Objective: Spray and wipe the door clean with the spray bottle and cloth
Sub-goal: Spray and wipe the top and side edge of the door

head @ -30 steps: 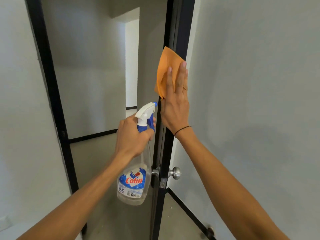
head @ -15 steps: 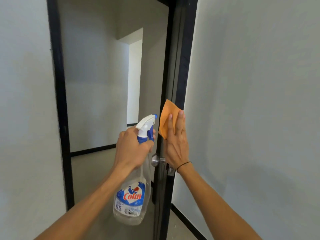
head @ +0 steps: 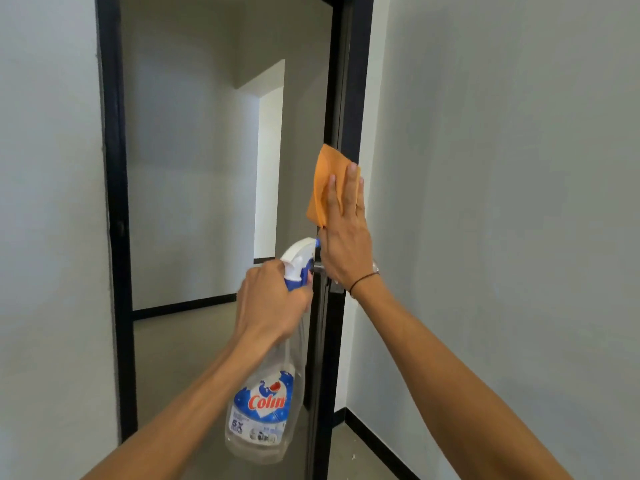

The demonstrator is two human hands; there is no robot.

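We see the door (head: 349, 98) edge-on, a narrow black strip running top to bottom, and we take it as our landmark. Its broad face is turned away from us, so we cannot judge how clean it is.

Against the door's edge, above the handle, our right hand (head: 346, 244) presses an orange cloth (head: 323, 181) with straight fingers laid flat over it. The cloth is folded, soft and matte, with 1 corner pointing up past the fingertips. A thin dark band circles the right wrist.

Just left of the door and below the cloth, our left hand (head: 273, 306) grasps the neck of the spray bottle (head: 263, 410), fingers clenched around it under the white and blue trigger head. The nozzle points toward the door edge, close to the right hand. The bottle is clear plastic with a blue label reading "Colin" in red and "6X" beneath; smaller print is too blurred to read.

Left of the door lies an open doorway with a black frame (head: 116, 237), a grey room and a bright opening beyond. Right of the door stands a pale wall (head: 502, 202) with a black skirting strip at the floor.

The metal handle (head: 318, 269) is mostly hidden behind the right hand and the trigger head. Both forearms are cut off at the bottom edge.
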